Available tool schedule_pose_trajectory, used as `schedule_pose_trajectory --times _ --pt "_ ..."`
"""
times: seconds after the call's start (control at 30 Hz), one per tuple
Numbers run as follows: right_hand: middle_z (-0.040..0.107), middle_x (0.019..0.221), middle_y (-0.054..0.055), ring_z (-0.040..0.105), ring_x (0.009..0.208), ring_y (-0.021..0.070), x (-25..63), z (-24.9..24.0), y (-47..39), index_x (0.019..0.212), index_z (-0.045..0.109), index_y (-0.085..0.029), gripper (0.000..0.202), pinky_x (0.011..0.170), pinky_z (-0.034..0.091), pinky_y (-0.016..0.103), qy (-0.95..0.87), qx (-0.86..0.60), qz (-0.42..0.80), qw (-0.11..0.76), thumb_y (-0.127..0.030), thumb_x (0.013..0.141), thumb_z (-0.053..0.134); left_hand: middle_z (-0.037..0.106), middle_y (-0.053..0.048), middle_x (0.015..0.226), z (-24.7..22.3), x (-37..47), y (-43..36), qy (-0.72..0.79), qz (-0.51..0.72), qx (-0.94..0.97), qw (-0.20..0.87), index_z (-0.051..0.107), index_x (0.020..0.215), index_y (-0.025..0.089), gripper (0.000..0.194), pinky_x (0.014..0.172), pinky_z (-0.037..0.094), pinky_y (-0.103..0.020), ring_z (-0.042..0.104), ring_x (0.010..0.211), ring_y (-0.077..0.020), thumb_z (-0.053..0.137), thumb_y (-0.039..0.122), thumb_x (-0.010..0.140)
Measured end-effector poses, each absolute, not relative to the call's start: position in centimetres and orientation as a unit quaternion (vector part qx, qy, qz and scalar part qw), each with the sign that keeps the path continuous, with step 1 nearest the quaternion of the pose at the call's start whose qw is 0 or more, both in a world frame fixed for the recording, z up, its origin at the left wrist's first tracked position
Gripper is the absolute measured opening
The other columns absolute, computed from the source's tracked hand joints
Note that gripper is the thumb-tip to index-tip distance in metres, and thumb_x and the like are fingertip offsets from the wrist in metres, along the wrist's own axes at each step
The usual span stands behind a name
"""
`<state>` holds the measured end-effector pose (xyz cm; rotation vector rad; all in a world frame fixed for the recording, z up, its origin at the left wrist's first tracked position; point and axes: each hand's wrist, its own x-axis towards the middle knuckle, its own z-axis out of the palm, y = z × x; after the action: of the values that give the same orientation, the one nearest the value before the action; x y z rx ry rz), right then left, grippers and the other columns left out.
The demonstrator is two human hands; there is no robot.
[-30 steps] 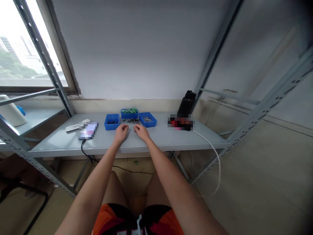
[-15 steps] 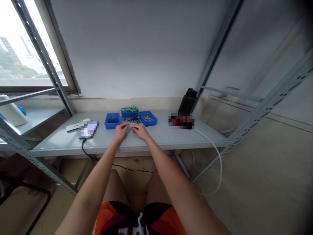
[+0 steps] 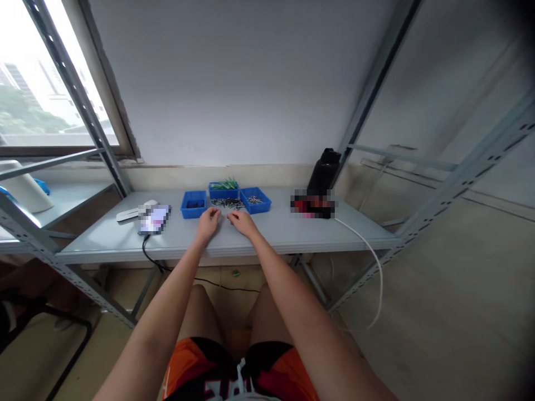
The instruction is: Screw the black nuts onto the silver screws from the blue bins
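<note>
My left hand (image 3: 209, 221) rests over the grey shelf top (image 3: 276, 231), its fingers pinched together. A short gap to the right, my right hand (image 3: 241, 223) is also closed in a pinch. Whatever the fingertips hold is too small to make out. Just beyond them lies a loose pile of small dark and silvery pieces (image 3: 228, 203). Around this pile stand a blue bin (image 3: 194, 213) with dark parts at the left, another blue bin (image 3: 224, 194) with green strips at the back, and a third blue bin (image 3: 258, 208) with small metal parts at the right.
Left on the shelf lie a phone (image 3: 155, 219) with a black cable (image 3: 146, 253) and a white object (image 3: 127, 215). At the right, a black bottle (image 3: 324, 172) stands behind a blurred red-and-black item (image 3: 312, 206) near a white cable (image 3: 378, 267). Metal posts frame both sides.
The view has shifted slightly. My hands have drawn a little further apart, both still pinched. The bins and the pile look the same.
</note>
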<state>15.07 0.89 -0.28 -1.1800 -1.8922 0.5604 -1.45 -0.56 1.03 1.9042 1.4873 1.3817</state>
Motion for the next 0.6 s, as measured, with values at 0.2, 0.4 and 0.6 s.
schedule_pose_trajectory --times 0.2,0.4,0.6 --pt "0.067 0.067 0.002 0.058 0.066 0.0151 15.08 0.09 0.50 0.074 0.068 -0.019 0.031 0.066 0.040 0.024 -0.730 -0.472 0.241 0.432 -0.043 0.089 0.054 0.071 -0.009 0.084 1.09 -1.22 -0.87 0.528 0.469 0.674 0.217 0.065 0.082 0.016 0.017 0.079 0.049 -0.032 0.065 0.081 -0.0205 0.060 0.032 0.081" --pt "0.068 0.068 0.001 0.060 0.067 0.0150 15.10 -0.01 0.65 0.078 0.069 -0.019 0.028 0.066 0.041 0.024 -0.720 -0.472 0.254 0.441 -0.042 0.088 0.055 0.073 -0.007 0.081 1.42 -1.21 -1.10 0.527 0.467 0.676 0.215 0.069 0.081 0.017 0.015 0.077 0.050 -0.032 0.065 0.078 -0.0205 0.064 0.031 0.077" --pt "0.067 0.070 0.001 0.060 0.069 0.0146 15.12 -0.20 0.94 0.085 0.070 -0.019 0.022 0.068 0.042 0.024 -0.727 -0.454 0.267 0.441 -0.035 0.088 0.054 0.075 -0.009 0.087 1.40 -1.24 -1.00 0.520 0.459 0.685 0.223 0.072 0.081 0.016 0.014 0.082 0.050 -0.034 0.067 0.083 -0.0223 0.066 0.027 0.076"
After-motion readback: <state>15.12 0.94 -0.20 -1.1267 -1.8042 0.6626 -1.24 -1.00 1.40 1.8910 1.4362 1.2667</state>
